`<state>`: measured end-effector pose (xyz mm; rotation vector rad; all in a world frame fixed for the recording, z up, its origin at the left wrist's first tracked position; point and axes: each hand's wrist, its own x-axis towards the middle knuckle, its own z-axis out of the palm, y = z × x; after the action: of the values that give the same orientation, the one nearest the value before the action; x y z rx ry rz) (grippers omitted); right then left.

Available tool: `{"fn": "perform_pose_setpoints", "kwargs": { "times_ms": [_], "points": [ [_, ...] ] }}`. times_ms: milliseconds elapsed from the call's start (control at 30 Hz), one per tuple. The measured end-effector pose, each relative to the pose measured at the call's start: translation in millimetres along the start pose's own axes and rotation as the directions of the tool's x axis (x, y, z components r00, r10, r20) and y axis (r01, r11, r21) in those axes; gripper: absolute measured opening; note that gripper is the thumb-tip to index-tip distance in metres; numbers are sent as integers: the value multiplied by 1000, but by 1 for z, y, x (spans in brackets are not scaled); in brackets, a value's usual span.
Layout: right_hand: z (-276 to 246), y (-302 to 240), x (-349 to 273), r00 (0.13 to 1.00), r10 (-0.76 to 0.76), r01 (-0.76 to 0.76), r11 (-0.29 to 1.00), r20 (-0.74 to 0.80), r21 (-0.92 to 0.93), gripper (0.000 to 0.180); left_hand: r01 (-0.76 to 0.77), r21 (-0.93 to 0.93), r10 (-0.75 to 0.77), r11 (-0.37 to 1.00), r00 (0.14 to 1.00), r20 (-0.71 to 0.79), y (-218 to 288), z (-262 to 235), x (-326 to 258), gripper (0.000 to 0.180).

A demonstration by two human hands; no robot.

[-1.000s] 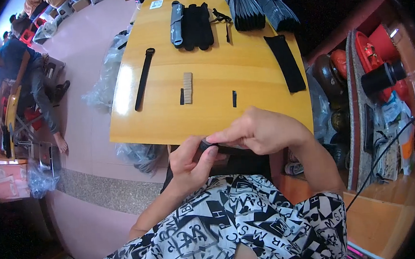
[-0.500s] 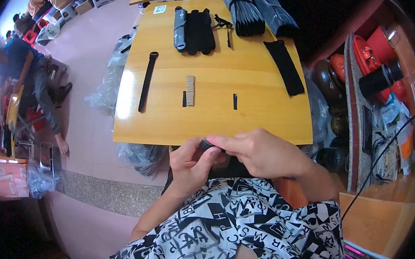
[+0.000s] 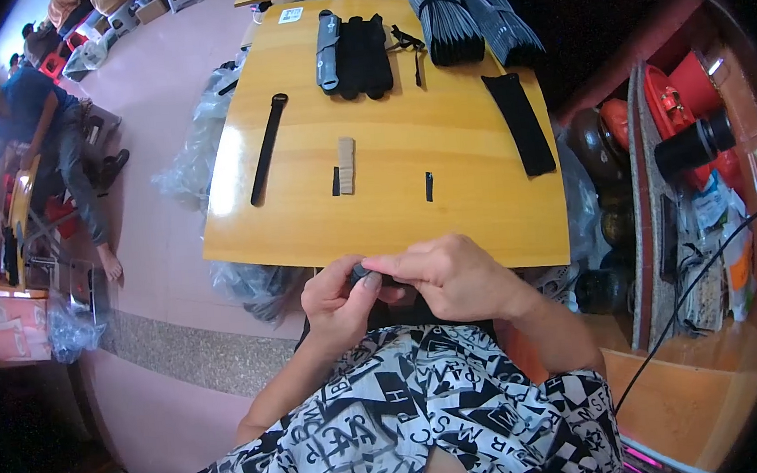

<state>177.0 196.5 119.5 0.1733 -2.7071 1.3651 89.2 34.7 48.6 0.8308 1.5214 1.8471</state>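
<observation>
Just off the near edge of the wooden tabletop (image 3: 485, 228), the left hand (image 3: 338, 304) and right hand (image 3: 453, 277) together pinch 1 small dark strap piece (image 3: 365, 273), mostly hidden by fingers, its long axis seemingly running left to right.

Table (image 3: 484, 219): wood, yellow-orange, smooth, with a soft sheen; long strap (image 3: 267, 147): black cloth webbing, matt; wide strap (image 3: 521, 123): black fabric, matt, slightly fuzzy; small block (image 3: 347, 165): pale bare wood, dull; bags (image 3: 190, 162) beside the table: clear plastic, crinkled, glossy; floor (image 3: 155, 103): pink, smooth, faintly shiny.
</observation>
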Motion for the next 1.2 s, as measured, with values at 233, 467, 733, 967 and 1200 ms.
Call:
{"fn": "perform_pose_setpoints", "kwargs": {
  "times_ms": [233,467,733,967,1200],
  "points": [
    [22,9,3,974,163,-112,949,-154,294,38,-135,21,137,991,987,-87,1,3,9,16],
    [-1,21,5,869,412,-470,512,274,719,29,-233,207,234,950,972,21,13,-3,12,20],
    [12,42,-2,889,406,-349,299,212,888,29,-117,-55,117,992,993,8,-2,-6,16,21],
    [20,41,-3,906,400,-185,89,135,979,29,-101,-218,94,971,995,-43,-4,-2,21,22],
    [19,15,2,848,531,-306,468,13,829,30,-31,-167,23,985,998,-51,-1,-6,25,20]
  ]
}}
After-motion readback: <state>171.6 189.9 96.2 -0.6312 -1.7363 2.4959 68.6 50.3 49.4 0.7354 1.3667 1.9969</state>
